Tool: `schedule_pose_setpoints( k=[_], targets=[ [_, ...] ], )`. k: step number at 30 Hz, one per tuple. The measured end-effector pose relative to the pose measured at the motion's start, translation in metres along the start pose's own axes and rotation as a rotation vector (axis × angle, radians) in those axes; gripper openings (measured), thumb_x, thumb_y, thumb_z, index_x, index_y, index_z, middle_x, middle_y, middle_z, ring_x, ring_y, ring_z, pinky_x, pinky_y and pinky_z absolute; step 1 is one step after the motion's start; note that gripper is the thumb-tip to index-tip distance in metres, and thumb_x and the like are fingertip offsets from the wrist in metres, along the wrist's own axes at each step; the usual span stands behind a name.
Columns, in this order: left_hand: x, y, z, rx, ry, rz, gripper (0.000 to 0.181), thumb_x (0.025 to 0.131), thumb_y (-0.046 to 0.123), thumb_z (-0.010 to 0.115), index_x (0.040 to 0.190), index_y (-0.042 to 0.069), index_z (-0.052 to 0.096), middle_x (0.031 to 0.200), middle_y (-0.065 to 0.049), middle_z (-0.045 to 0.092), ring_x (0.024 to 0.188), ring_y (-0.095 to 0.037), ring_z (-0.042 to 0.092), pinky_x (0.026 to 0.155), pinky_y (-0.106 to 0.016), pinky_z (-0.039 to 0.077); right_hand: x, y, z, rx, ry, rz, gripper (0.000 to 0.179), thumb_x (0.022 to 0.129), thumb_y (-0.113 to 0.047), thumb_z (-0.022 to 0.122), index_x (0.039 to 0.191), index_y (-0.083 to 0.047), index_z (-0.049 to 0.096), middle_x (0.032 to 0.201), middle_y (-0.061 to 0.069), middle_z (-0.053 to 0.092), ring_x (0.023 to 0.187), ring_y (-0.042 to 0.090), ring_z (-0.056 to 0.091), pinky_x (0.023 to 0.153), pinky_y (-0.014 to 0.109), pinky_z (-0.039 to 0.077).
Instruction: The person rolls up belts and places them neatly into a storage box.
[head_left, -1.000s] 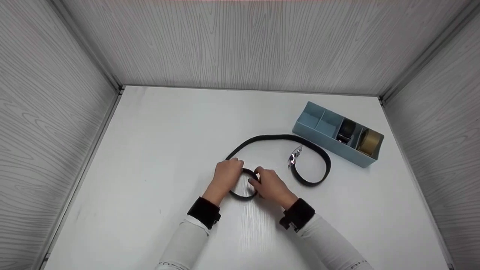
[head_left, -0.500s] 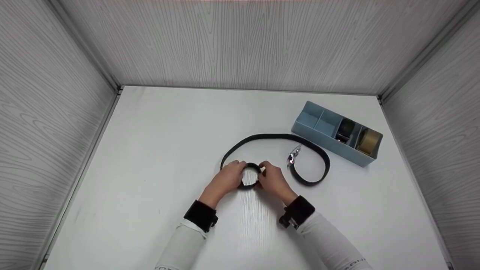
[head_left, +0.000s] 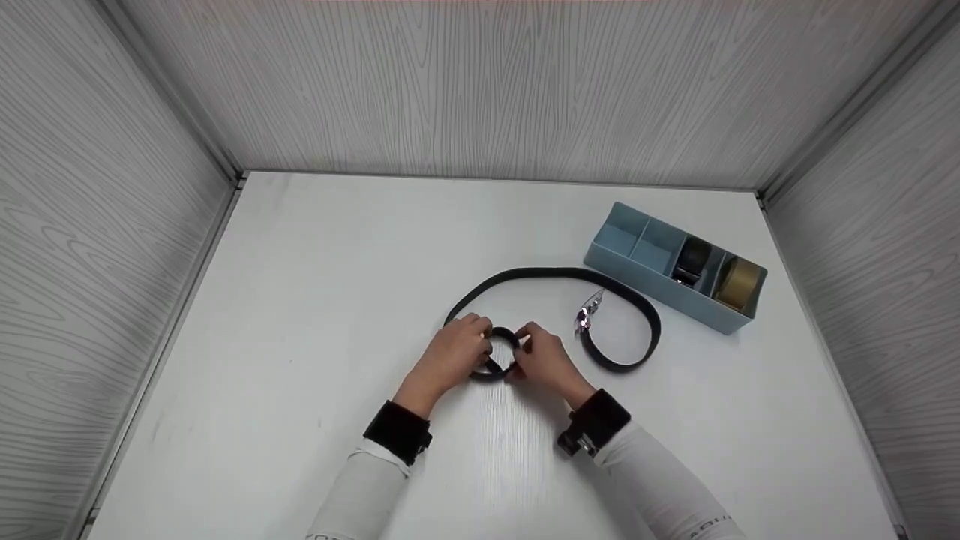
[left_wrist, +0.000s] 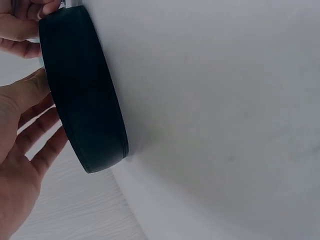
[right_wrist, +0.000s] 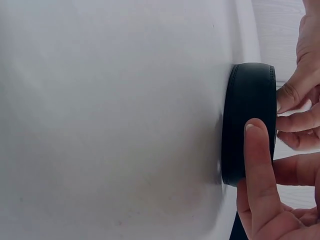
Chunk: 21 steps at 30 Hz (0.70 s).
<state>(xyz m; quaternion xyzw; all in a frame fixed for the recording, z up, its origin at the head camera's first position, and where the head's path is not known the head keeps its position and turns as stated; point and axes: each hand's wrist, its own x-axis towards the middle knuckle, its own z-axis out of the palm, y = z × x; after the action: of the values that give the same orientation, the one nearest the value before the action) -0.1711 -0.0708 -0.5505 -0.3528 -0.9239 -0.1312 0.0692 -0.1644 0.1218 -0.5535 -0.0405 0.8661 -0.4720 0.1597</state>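
Note:
A black leather belt (head_left: 551, 272) stands on edge on the white table, its near end wound into a small coil (left_wrist: 82, 90). My left hand (head_left: 454, 349) grips the coil's left side, fingers reaching inside it, where a short strip of belt slants across the opening. From the other side my right hand (head_left: 546, 364) pinches the coil. One finger of it (right_wrist: 257, 155) lies along the outer face in the right wrist view, thumb toward the inside. The belt's far part arcs right and curls round to a silver buckle (head_left: 586, 315).
A blue divided box (head_left: 660, 300) stands at the back right, close behind the belt's arc. It holds a dark rolled item (head_left: 692, 259) and a tan rolled item (head_left: 739, 283); two compartments show bare floors. Grey wood-grain panels (head_left: 487, 90) wall the table's back and sides.
The loop between my hands has become smaller and shifted slightly away from me. My left fingers have moved into it, and a strip of belt now shows across its inside.

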Motion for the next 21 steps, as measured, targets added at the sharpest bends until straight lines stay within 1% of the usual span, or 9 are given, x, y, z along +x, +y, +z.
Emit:
schedule_pose_setpoints(
  k=[3,5,7,10,15,18,21],
  targets=[
    [0.001,-0.001,0.001,0.086,0.030,0.082,0.005,0.080,0.016,0.076,0.079,0.011,0.075,0.095,0.001,0.066,0.100,-0.018,0.059,0.087,-0.035,0.044,0.001,0.000,0.000,0.022,0.003,0.008,0.021,0.092,0.003,0.056,0.113,0.005,0.054,0.075,0.011,0.063,0.059,0.022,0.069,0.056,0.030,0.054],
    [0.002,-0.001,0.003,0.103,0.040,0.109,0.005,0.079,0.016,0.076,0.078,0.012,0.074,0.089,0.001,0.068,0.098,-0.017,0.060,0.087,-0.034,0.044,0.002,0.000,0.000,0.024,0.005,0.014,0.021,0.092,0.003,0.056,0.113,0.004,0.055,0.074,0.010,0.064,0.058,0.021,0.069,0.056,0.030,0.053],
    [0.001,-0.001,0.004,0.100,0.045,0.119,0.006,0.078,0.015,0.077,0.077,0.011,0.073,0.085,0.001,0.067,0.095,-0.017,0.060,0.086,-0.034,0.044,0.002,0.000,0.000,0.021,0.005,0.018,0.020,0.091,0.003,0.056,0.112,0.004,0.055,0.073,0.009,0.065,0.057,0.021,0.068,0.056,0.029,0.053],
    [0.001,0.000,0.007,0.073,0.055,0.117,0.007,0.078,0.013,0.077,0.074,0.010,0.072,0.080,-0.001,0.066,0.092,-0.019,0.060,0.084,-0.034,0.044,0.003,0.000,0.001,0.021,0.004,0.023,0.021,0.091,0.003,0.057,0.112,0.004,0.056,0.073,0.009,0.065,0.057,0.021,0.068,0.055,0.029,0.053],
    [0.000,0.003,0.010,0.086,0.089,0.094,0.008,0.078,0.012,0.076,0.072,0.011,0.072,0.076,-0.001,0.065,0.087,-0.020,0.059,0.079,-0.035,0.045,0.005,0.001,0.001,0.051,0.010,0.035,0.020,0.091,0.003,0.056,0.111,0.004,0.057,0.074,0.012,0.064,0.058,0.023,0.068,0.055,0.031,0.054],
    [-0.002,0.007,0.008,0.059,0.063,0.067,0.010,0.080,0.010,0.073,0.070,0.010,0.072,0.075,-0.002,0.064,0.081,-0.021,0.056,0.075,-0.033,0.046,0.006,0.001,0.001,0.082,0.019,0.054,0.017,0.091,0.003,0.056,0.108,0.003,0.058,0.074,0.013,0.065,0.058,0.023,0.069,0.056,0.031,0.054],
    [-0.004,0.011,0.005,-0.043,-0.003,0.038,0.015,0.085,0.006,0.068,0.071,0.008,0.071,0.076,-0.004,0.062,0.080,-0.022,0.052,0.072,-0.032,0.047,0.008,-0.001,0.001,0.095,0.035,0.063,0.015,0.091,0.004,0.056,0.105,0.003,0.060,0.073,0.012,0.065,0.057,0.024,0.069,0.054,0.030,0.054]
  ],
)
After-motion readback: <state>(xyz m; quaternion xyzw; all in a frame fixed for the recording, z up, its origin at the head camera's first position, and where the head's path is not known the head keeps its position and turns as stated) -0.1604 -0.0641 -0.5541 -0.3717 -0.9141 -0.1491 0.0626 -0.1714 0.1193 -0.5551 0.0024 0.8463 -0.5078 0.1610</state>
